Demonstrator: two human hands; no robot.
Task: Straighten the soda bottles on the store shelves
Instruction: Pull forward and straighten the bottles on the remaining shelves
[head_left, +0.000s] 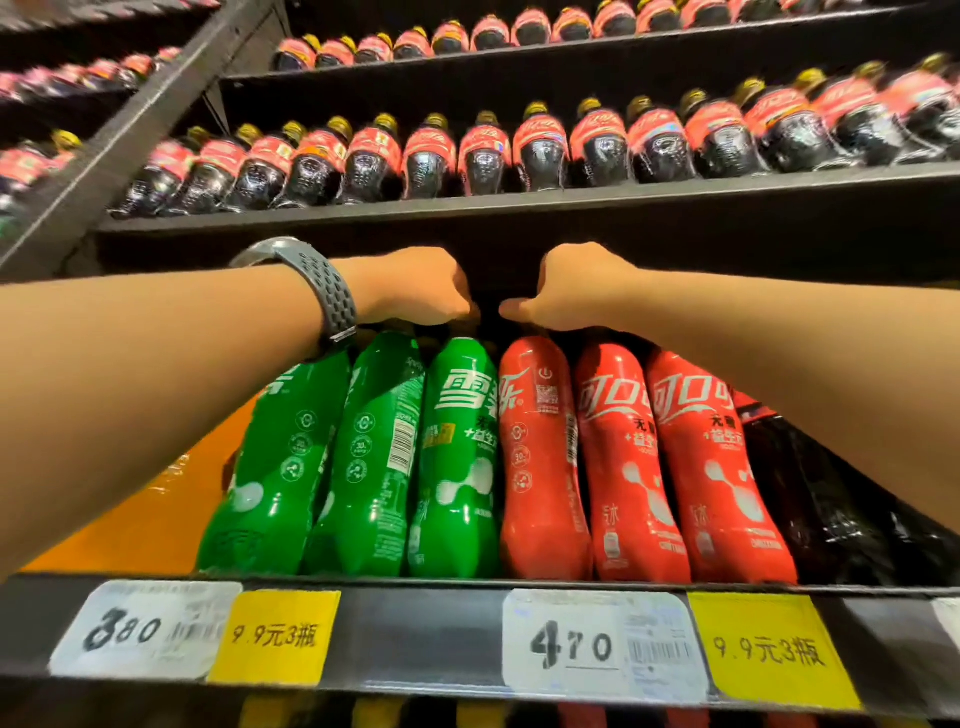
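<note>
Nearest my view, at 6 o'clock, the shelf edge (426, 634) carries a white tag reading 380 (140, 629) and a white tag reading 470 (602, 644), each with a yellow tag (275, 636) just at its 3 o'clock side. Behind the edge stand three green bottles (374, 457) touching side by side. At their 3 o'clock are three red bottles (628, 467), leaning slightly toward 11 o'clock. Dark bottles (810, 493) follow at 4 o'clock, and something orange (145, 519) sits at 8 o'clock.

Above the bottle tops, my left hand (415, 286), with a grey watch band (322, 291) on the wrist, is curled over the green row's right end. My right hand (566, 288) is curled over the leftmost red bottle. The necks are hidden under both fists, so I cannot tell whether either one grips.

Farthest, toward 12 o'clock, the upper shelves hold blurred rows of cola bottles (483, 156) with red labels.
</note>
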